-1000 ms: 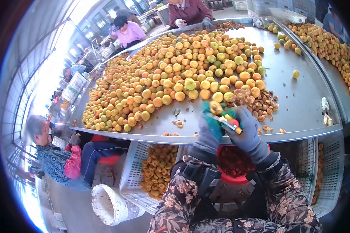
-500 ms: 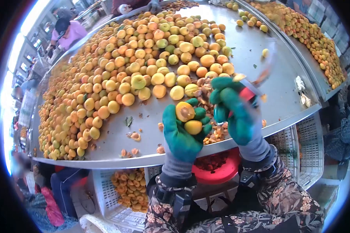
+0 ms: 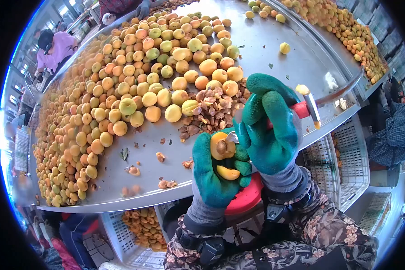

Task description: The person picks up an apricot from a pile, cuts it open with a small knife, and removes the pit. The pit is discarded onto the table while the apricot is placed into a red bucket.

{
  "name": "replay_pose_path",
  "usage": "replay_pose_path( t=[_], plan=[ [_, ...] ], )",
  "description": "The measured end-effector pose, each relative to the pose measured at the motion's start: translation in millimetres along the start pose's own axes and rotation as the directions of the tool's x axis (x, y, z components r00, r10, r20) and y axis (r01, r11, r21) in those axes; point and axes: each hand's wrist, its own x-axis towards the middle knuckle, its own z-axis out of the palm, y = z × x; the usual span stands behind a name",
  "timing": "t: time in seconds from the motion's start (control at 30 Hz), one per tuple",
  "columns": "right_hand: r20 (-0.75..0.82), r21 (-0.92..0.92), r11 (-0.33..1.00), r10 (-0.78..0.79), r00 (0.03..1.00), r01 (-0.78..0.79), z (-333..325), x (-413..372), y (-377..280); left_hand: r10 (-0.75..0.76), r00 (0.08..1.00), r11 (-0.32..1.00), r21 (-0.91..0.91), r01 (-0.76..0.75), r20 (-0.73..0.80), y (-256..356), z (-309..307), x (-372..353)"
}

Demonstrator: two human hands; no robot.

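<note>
My left hand [image 3: 210,182], in a green-coated glove, is closed around two cut apricot pieces. The upper apricot half [image 3: 221,146] faces up with its brown pit showing; a second apricot piece [image 3: 228,173] sits lower against the fingers. My right hand [image 3: 274,128], gloved alike, grips a red-handled knife [image 3: 301,109]. Its curved blade points away to the right, with a bit of yellow flesh on the metal near the handle. Below the right fingers, a small metal tip [image 3: 232,137] meets the edge of the upper half beside the pit.
A large heap of whole apricots [image 3: 135,85] covers the metal table's left side. Brown pits [image 3: 213,108] are piled just beyond my hands. Under the table edge stand a crate of apricot halves [image 3: 144,227], a red basin [image 3: 247,196] and white crates [image 3: 324,164]. Other people work farther off.
My right hand has turned, and the metal tip now reaches the apricot half in my left hand. The blade now points right. The pit pile shows more fully as the view has shifted.
</note>
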Motion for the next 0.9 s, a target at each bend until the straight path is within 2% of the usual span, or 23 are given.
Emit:
replay_pose_path(
  t=[0.03, 0.1, 0.17, 0.23, 0.27, 0.3, 0.33, 0.37, 0.4, 0.43, 0.5, 0.53, 0.6, 0.67, 0.7, 0.73, 0.77, 0.8, 0.83, 0.87, 0.9],
  plan=[
    [-0.002, 0.002, 1.0, 0.001, 1.0, -0.001, -1.5, 0.6, 1.0, 0.026, 1.0, 1.0, 0.002, -0.026, -0.001, -1.6, 0.8, 1.1],
    [0.1, 0.184, 0.978, 0.076, 0.992, -0.094, -3.5, 1.5, 4.4, 0.055, 0.998, 0.998, 0.008, -0.055, -0.005, -8.6, -4.2, 6.2],
    [0.049, 0.204, 0.974, 0.095, 0.994, -0.103, -1.5, 0.3, 7.8, 0.303, 0.935, 0.935, 0.245, -0.255, -0.183, -19.8, -15.1, 14.8],
    [0.081, 0.207, 0.978, 0.021, 0.996, -0.037, -6.3, 0.4, 17.3, 0.299, 0.944, 0.92, 0.304, -0.246, -0.14, -20.7, -14.9, 11.9],
    [0.224, 0.393, 0.865, 0.24, 0.945, -0.313, -22.9, 3.9, 19.4, 0.291, 0.952, 0.901, 0.36, -0.241, -0.092, -19.6, -13.1, 10.9],
    [0.224, 0.396, 0.863, 0.241, 0.944, -0.314, -27.5, 4.1, 29.3, 0.292, 0.952, 0.9, 0.362, -0.24, -0.094, -21.1, -15.2, 12.1],
    [0.227, 0.184, 0.982, 0.009, 0.974, -0.052, -28.8, 5.9, 36.4, 0.406, 0.912, 0.762, 0.575, -0.297, -0.066, -22.3, -16.9, 14.5],
    [0.281, -0.03, 0.972, -0.216, 0.935, 0.234, -29.7, 7.3, 42.0, 0.505, 0.863, 0.574, 0.751, -0.326, -0.011, -22.3, -16.2, 15.3],
    [0.378, -0.219, 0.835, -0.404, 0.833, 0.504, -30.1, 7.5, 45.4, 0.387, 0.917, 0.788, 0.552, -0.272, -0.1, -21.6, -12.9, 13.0],
    [0.377, -0.217, 0.836, -0.404, 0.834, 0.503, -30.0, 7.0, 47.4, 0.389, 0.916, 0.787, 0.554, -0.273, -0.101, -21.4, -11.7, 14.6],
    [0.375, -0.22, 0.829, -0.415, 0.829, 0.515, -29.9, 6.3, 50.1, 0.374, 0.901, 0.848, 0.474, -0.237, -0.219, -22.1, -11.1, 17.0],
    [0.376, -0.218, 0.824, -0.424, 0.824, 0.523, -28.8, 7.0, 51.5, 0.383, 0.898, 0.844, 0.477, -0.245, -0.216, -18.5, -14.7, 15.2],
    [0.379, -0.216, 0.818, -0.433, 0.818, 0.533, -26.5, 6.3, 52.9, 0.246, 0.969, 0.922, 0.306, -0.236, 0.009, -11.2, -24.0, 7.9],
    [0.363, -0.235, 0.77, -0.496, 0.789, 0.593, -20.4, 6.9, 53.6, 0.295, 0.955, 0.923, 0.246, -0.296, 0.04, -10.7, -23.0, 8.2],
    [0.365, -0.227, 0.773, -0.497, 0.787, 0.593, -20.3, 3.7, 53.8, 0.339, 0.938, 0.92, 0.183, -0.346, 0.068, -10.2, -22.5, 8.6],
    [0.359, -0.158, 0.891, -0.349, 0.866, 0.425, -21.1, -2.0, 51.6, 0.344, 0.937, 0.919, 0.183, -0.35, 0.063, -9.2, -21.7, 8.8],
    [0.369, -0.089, 0.968, -0.186, 0.911, 0.234, -20.3, -4.8, 49.8, 0.382, 0.918, 0.871, 0.291, -0.397, 0.107, -8.1, -20.5, 9.7],
    [0.401, -0.159, 0.749, -0.546, 0.736, 0.643, -14.4, 5.2, 55.6, 0.414, 0.897, 0.808, 0.392, -0.441, 0.155, -7.1, -19.8, 10.5],
    [0.404, -0.156, 0.749, -0.546, 0.734, 0.643, -14.2, 3.6, 53.8, 0.418, 0.895, 0.807, 0.389, -0.445, 0.155, -5.9, -22.8, 12.1],
    [0.273, -0.157, 0.926, -0.293, 0.916, 0.343, -16.4, 0.3, 51.0, 0.331, 0.918, 0.908, 0.191, -0.373, 0.217, -4.0, -29.6, 15.3],
    [0.146, -0.112, 0.994, 0.011, 0.989, 0.006, -20.2, -0.4, 48.1, 0.253, 0.921, 0.965, -0.01, -0.262, 0.296, -1.2, -37.0, 19.1]
  ],
)
